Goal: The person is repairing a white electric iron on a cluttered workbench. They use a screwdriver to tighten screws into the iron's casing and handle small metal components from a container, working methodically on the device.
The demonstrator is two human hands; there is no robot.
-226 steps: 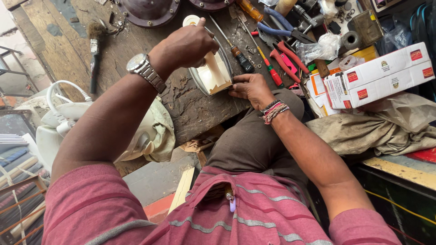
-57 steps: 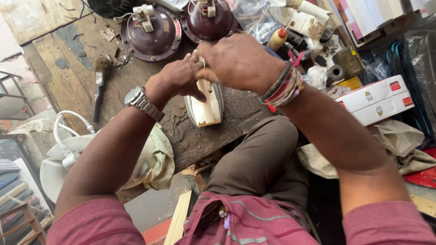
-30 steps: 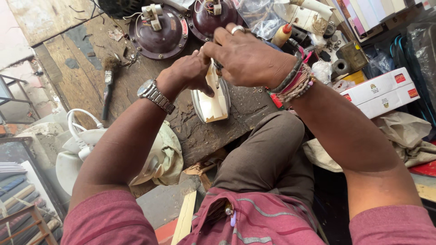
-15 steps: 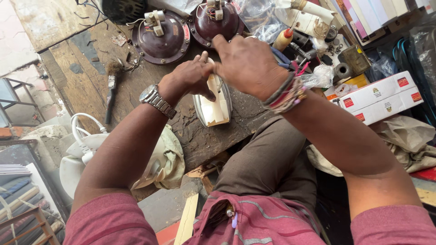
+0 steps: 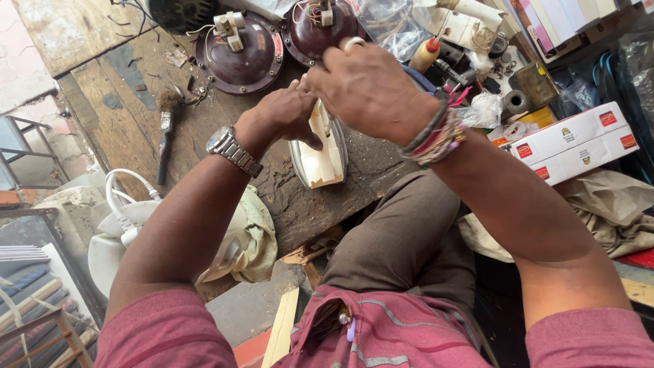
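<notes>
— What's the person at right now?

— Working on a cream plastic iron shell point(image 5: 320, 146), stood on its edge on the wooden workbench point(image 5: 102, 75). The left hand point(image 5: 283, 116) has its fingers curled round the shell's upper end, steadying it. The right hand point(image 5: 368, 85) is bunched just above, fingertips pinched narrow on something slim going down into the shell. It looks like a small tool or a screw, but the knuckles hide it and I cannot tell which.

— So which step, would you say?

— Fastening or loosening something inside the housing, by my guess. The next move would call for a steady left grip while the right fingers twist, so the shell doesn't tip.

— And the bench?

— Scarred, dusty wood. Beyond the fingertips sit two dark red round appliance bases point(image 5: 245, 51) with wiring on top. Off past the left wrist lies a paintbrush point(image 5: 163, 129); past the right wrist are two white and red cartons point(image 5: 579, 143). Below the left forearm there's a white power cord point(image 5: 126, 204).
</notes>
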